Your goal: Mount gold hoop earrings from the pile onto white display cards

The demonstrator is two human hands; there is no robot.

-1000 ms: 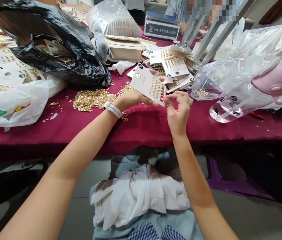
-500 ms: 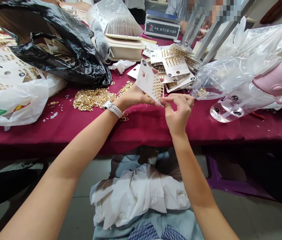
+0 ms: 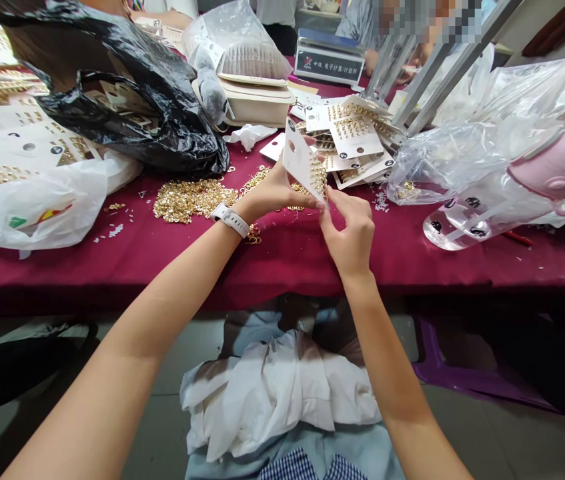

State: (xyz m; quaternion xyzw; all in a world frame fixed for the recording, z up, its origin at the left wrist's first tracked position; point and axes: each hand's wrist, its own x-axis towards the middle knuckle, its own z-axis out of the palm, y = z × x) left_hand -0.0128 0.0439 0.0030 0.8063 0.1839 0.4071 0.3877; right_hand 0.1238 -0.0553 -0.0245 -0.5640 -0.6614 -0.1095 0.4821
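The card (image 3: 298, 162) has tilted, left grip (image 3: 276, 192) holding it, right grip (image 3: 351, 230) its corner; black bag (image 3: 175, 130) holds cards (image 3: 125, 99).

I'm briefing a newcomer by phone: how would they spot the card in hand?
Find the maroon tablecloth, then the white watch above it. The left hand past that watch holds a white card with gold pieces. Unlike the piled cards behind, it's held up.

White wristwatch (image 3: 231, 221), blue checked garment (image 3: 289, 467)
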